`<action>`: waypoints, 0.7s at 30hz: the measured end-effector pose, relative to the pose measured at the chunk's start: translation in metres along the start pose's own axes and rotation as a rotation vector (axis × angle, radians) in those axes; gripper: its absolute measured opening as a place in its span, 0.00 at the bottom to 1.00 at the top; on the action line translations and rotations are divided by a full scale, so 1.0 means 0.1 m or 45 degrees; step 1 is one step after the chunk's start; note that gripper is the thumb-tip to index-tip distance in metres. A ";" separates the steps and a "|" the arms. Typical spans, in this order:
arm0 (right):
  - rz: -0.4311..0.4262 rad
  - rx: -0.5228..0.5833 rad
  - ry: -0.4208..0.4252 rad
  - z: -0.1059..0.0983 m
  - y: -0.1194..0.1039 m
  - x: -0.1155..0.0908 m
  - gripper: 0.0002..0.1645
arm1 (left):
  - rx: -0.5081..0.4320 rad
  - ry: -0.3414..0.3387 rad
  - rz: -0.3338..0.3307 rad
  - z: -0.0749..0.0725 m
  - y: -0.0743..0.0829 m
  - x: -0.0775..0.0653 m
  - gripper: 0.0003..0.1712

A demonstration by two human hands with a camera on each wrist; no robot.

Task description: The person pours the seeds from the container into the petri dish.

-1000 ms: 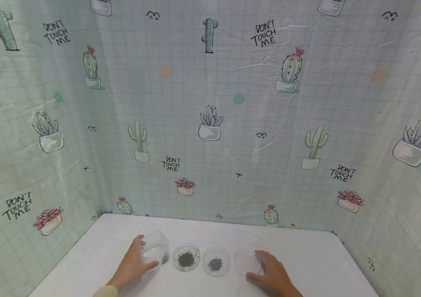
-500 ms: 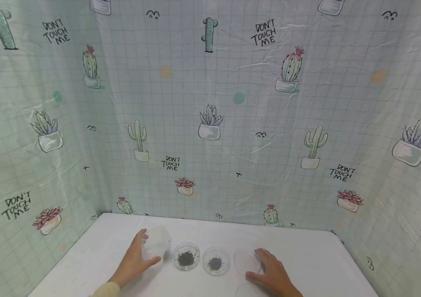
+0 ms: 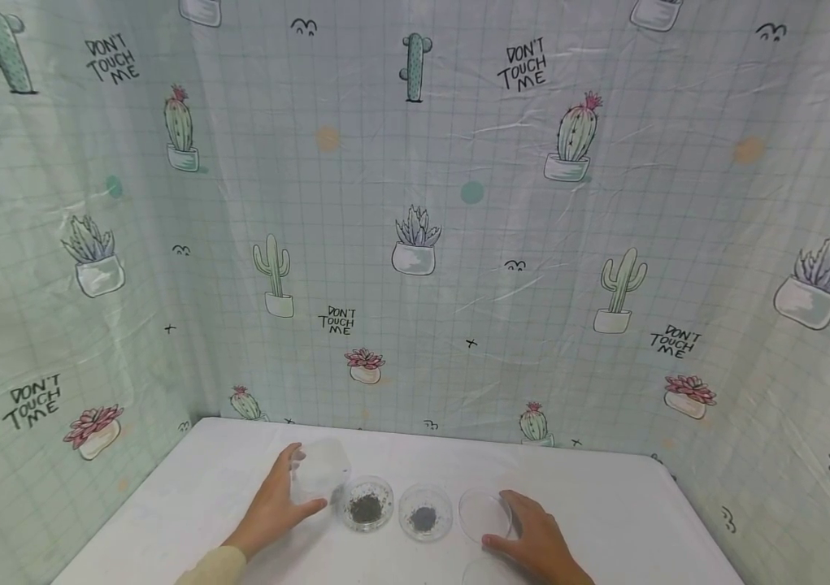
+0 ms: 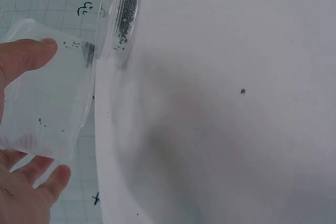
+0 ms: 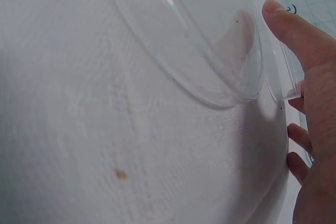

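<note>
I work at the white table (image 3: 605, 504), and I judge that tipping grains well calls for a slow, even tilt. My left hand (image 3: 275, 508) is set wide round the clear box (image 3: 321, 471), thumb on one side and fingers on the opposite one, gripping it between them. The box hangs tilted at the edge of the left dish (image 3: 388, 516); whether the two touch I can't tell. My right hand (image 3: 541, 538) holds the right dish (image 3: 485, 520) by its rim, thumb and fingers well apart round it, and I'd keep it still. I'd aim the box's low corner at the middle of the left dish, away from the middle dish (image 3: 429, 497), so nothing strays between them. Smallest are the dark grains (image 4: 89, 54) gathered at the box's corner; they look apt to cling, so a light tap may help.
</note>
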State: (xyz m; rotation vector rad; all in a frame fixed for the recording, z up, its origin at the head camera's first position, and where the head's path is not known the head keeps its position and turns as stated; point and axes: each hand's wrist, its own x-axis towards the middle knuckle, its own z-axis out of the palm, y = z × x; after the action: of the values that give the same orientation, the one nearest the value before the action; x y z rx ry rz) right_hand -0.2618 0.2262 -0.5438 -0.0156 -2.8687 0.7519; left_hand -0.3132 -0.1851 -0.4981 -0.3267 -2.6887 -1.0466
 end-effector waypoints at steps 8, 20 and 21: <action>0.033 0.013 0.004 0.03 -0.01 -0.02 0.55 | 0.025 -0.013 0.017 0.06 0.13 0.05 0.60; 0.044 -0.008 -0.007 0.03 0.00 0.01 0.55 | 0.033 -0.005 0.069 0.17 0.27 0.10 0.61; 0.046 -0.003 -0.006 0.03 0.00 0.00 0.56 | 0.033 -0.007 0.070 0.17 0.28 0.10 0.61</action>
State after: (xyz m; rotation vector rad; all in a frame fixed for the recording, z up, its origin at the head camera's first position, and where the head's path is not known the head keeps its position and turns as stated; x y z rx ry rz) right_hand -0.2627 0.2252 -0.5461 -0.0658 -2.8811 0.7563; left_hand -0.3171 -0.1518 -0.4899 -0.3973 -2.6795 -0.9957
